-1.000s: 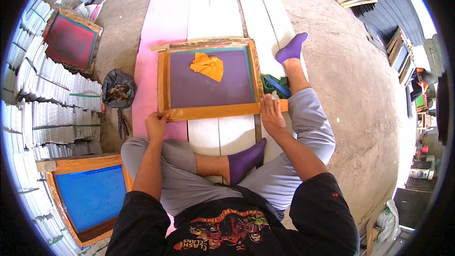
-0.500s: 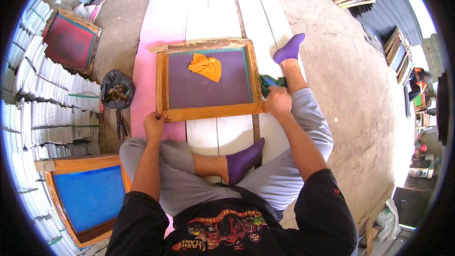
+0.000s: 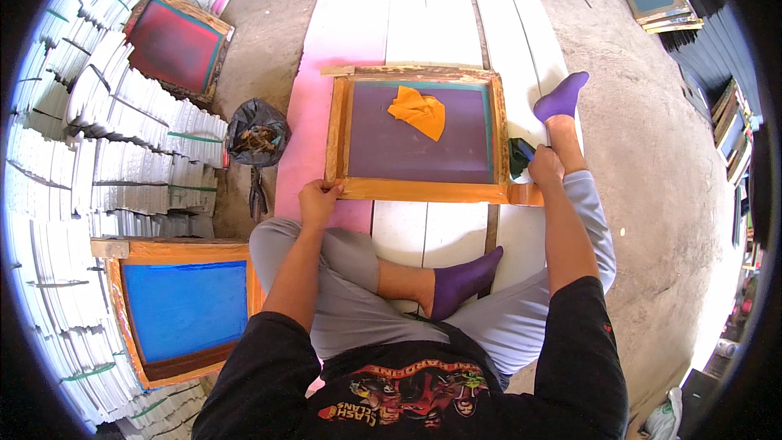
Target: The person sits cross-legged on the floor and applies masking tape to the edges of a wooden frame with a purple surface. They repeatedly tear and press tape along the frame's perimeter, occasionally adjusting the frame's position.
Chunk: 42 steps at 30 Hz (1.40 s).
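A wooden screen-printing frame with a purple mesh is laid flat on white boards spread over the concrete floor, directly in front of a seated person. Its near left corner is gripped by the left hand, the fingers curled over the wooden edge. The right hand is placed just beside the frame's near right corner and is closed around a dark green object, whose kind cannot be told. An orange rag is left crumpled on the mesh near the far side. Purple socks are worn: one foot is tucked under the frame's near edge, the other stretched out to the right of the frame. A second frame with blue mesh is seen at the left, a red one farther off, and a black bag between them beside stacked white sheets.
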### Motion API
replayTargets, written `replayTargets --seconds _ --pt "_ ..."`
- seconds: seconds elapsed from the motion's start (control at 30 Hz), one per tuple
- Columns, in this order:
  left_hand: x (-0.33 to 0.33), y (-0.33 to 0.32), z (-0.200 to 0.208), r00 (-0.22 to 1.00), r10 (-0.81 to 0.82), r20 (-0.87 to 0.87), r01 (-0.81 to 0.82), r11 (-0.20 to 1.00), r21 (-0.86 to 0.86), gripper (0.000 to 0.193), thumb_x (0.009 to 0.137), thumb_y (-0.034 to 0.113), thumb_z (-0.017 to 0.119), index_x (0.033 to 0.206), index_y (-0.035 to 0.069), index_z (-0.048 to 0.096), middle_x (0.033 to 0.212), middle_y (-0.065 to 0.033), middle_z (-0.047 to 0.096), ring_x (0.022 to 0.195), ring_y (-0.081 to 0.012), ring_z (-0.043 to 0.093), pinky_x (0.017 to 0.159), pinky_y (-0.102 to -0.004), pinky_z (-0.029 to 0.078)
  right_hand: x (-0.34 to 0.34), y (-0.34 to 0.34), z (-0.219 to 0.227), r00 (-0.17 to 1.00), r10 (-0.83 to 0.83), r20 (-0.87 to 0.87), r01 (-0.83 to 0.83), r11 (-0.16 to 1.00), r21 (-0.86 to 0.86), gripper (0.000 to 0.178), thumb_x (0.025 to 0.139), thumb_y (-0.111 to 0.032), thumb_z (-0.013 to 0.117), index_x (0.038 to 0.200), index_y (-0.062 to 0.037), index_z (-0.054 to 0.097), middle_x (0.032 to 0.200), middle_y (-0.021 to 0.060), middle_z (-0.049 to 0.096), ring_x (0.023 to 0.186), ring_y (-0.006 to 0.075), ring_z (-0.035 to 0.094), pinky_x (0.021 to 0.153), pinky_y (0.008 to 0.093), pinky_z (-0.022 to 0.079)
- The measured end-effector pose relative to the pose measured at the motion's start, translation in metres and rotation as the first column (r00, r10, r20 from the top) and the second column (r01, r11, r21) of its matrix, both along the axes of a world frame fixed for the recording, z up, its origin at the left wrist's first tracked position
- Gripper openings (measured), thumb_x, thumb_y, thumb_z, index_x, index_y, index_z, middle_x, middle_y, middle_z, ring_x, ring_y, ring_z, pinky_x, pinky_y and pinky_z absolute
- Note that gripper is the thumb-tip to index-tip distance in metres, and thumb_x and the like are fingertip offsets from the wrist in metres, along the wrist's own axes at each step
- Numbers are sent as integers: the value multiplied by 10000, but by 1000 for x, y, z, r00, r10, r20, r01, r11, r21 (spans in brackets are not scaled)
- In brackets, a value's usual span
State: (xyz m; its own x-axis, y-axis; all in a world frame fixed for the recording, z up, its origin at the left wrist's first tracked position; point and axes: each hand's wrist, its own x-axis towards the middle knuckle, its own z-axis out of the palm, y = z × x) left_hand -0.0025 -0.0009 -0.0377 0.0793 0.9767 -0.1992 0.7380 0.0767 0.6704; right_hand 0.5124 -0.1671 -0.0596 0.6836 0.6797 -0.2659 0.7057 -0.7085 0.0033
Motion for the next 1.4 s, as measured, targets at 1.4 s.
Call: replayTargets --seconds 1.4 --pt "0 3 0 999 -17 -43 17 1000 16 274 810 205 854 903 -42 780 818 -190 768 757 -279 752 732 -384 576 -165 -108 -9 988 136 -69 -105 935 338 537 996 -156 542 1524 -90 467 932 220 723 793 428 735 707 535 611"
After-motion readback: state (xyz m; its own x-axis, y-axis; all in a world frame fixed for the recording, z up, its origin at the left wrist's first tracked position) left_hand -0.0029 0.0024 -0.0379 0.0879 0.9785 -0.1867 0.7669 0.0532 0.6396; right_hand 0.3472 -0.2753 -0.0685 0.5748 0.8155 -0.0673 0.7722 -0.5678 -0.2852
